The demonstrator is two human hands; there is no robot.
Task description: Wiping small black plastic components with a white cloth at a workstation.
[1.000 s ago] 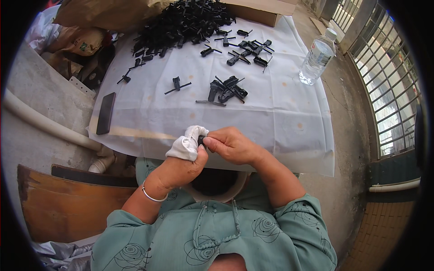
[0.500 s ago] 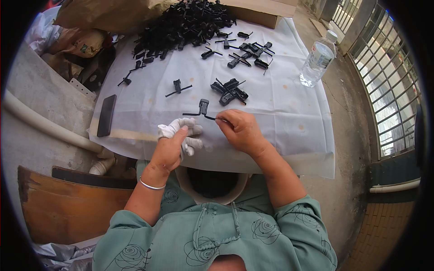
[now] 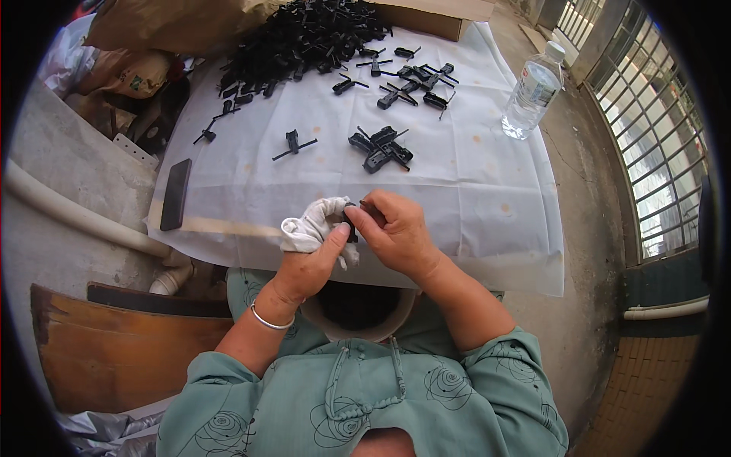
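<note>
Close to the table's front edge, my hands meet around a small black plastic part (image 3: 351, 227), mostly hidden by my fingers. My left hand (image 3: 311, 265), its fingers covered by a white fabric glove (image 3: 306, 231) and its thumb bare, is closed on the part's body. From the right, my bare right hand (image 3: 402, 234) pinches the upper end of the same part. Just beyond my hands lies a small heap of similar black parts (image 3: 381, 148). A single black part with a thin crosswise arm (image 3: 293, 143) rests left of that heap.
A large pile of black parts (image 3: 304, 46) fills the far side of the covered table (image 3: 457, 206), with several loose ones nearer. A water bottle (image 3: 531, 95) stands at right, a dark flat phone-like object (image 3: 176, 194) at left. Under the table edge sits a bucket (image 3: 407, 308).
My right hand has brought the black part down from the table to my left hand. Both hands are now together, and my left hand has closed on the part.
</note>
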